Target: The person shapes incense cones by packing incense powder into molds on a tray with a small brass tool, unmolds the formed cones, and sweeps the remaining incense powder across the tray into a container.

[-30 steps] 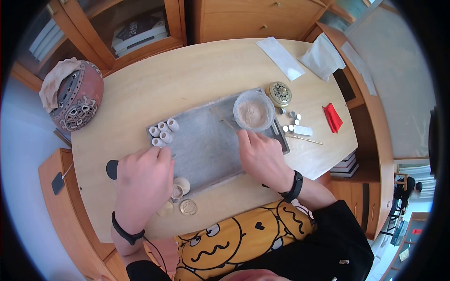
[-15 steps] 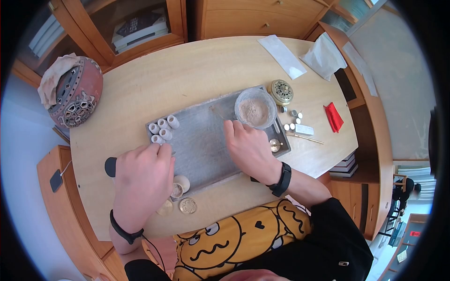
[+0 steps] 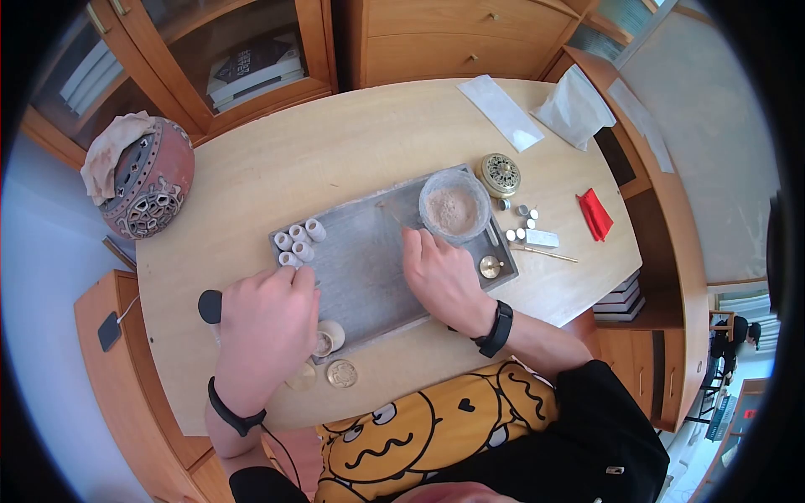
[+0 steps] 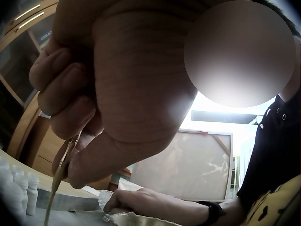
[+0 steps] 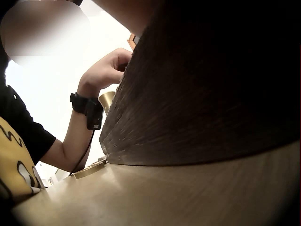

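My left hand (image 3: 268,323) is over the near left corner of a grey tray (image 3: 360,260). Its fingers pinch a slender brass-coloured rod (image 4: 57,183) that points down in the left wrist view. Beside this hand stands a small pot (image 3: 333,334) with powder in it. Over the tray's right half, my right hand (image 3: 449,272) has its fingertips together on a thin stick (image 3: 396,218), mostly hidden by the hand. A bowl of pale powder (image 3: 453,210) sits just beyond the right hand. A round brass piece (image 3: 490,267) lies in the tray's right corner.
Several small white bottles (image 3: 302,233) cluster at the tray's left end. Two brass lids, one a patterned disc (image 3: 342,373), lie by the near edge. A pierced brass burner (image 3: 500,173), small tins, a red pouch (image 3: 594,215) and a large clay pot (image 3: 155,180) stand around.
My right hand has shifted left, away from the tray's right corner, uncovering the round brass piece. The left hand keeps nearly the same place over the tray. The head view has tilted slightly.
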`<state>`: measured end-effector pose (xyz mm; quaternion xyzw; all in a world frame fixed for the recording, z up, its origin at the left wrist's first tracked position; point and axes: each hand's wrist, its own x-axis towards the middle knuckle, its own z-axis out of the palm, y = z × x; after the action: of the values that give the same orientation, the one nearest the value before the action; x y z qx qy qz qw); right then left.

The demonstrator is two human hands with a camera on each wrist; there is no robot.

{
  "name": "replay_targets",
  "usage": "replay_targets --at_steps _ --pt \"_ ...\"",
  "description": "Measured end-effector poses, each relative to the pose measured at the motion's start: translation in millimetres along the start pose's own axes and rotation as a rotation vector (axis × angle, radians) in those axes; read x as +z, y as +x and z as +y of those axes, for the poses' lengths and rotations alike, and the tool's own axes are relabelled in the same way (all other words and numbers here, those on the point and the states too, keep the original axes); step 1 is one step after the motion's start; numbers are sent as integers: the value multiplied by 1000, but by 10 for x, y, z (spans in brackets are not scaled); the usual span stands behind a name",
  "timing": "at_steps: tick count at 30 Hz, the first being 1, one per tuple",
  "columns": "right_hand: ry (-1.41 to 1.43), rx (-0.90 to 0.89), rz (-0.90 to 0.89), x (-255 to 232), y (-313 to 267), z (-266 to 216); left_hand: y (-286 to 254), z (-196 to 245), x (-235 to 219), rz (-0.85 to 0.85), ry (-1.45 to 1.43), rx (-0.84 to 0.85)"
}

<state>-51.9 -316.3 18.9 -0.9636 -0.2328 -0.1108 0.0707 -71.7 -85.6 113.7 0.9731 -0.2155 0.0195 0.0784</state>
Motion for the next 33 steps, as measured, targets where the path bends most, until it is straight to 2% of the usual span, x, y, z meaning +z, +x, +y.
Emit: replay_targets --at_steps 11,13,17,20,24,29,33 --pt "21 14 105 -260 -254 130 1 -14 17 -9 10 -20" --pt "-24 77 182 -347 -327 205 5 -11 13 -13 20 -16" --pt "107 197 94 -506 -372 353 10 -19 17 -1 -12 -14" --pt "170 166 186 -519 -365 346 14 -26 17 5 -20 -11" --pt "218 68 204 -532 -306 225 13 -19 13 3 -22 -14" --pt "94 15 -43 -358 -261 236 12 -22 7 8 -11 -6" --pt "24 -22 -45 -307 -177 210 11 -15 15 -1 -23 -13"
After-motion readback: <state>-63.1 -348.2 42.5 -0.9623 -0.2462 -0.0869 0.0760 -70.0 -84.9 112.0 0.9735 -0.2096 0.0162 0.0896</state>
